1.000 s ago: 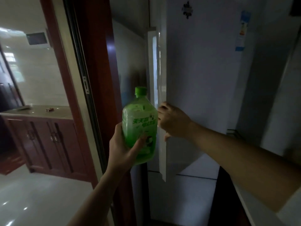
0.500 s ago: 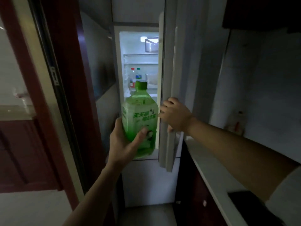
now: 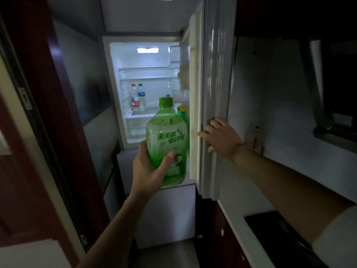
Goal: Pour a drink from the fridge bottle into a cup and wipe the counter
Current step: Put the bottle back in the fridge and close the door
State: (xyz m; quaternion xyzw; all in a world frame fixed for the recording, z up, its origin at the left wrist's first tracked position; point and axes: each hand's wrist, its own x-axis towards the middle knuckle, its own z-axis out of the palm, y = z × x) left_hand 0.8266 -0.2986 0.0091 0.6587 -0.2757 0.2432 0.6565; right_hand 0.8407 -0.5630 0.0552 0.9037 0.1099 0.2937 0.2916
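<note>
My left hand (image 3: 149,171) grips a large green bottle (image 3: 167,136) with a green cap, held upright in front of the open fridge. The fridge door (image 3: 210,93) stands wide open to the right, and my right hand (image 3: 220,137) rests on its outer edge with fingers spread. Inside the lit fridge (image 3: 144,60), two clear bottles (image 3: 137,98) stand on a shelf. Two more green bottles (image 3: 183,115) sit in the door rack behind the one I hold. No cup is in view.
A white counter (image 3: 237,202) runs along the right wall with a dark hob (image 3: 278,231) set in it. A small bottle (image 3: 256,136) stands at the counter's far end. A dark red door frame (image 3: 63,132) bounds the left. A range hood (image 3: 336,117) hangs at the right.
The fridge door has swung from nearly closed to wide open, baring the lit shelves. My right hand went with the door's edge to the right. The bottle stays in my left hand.
</note>
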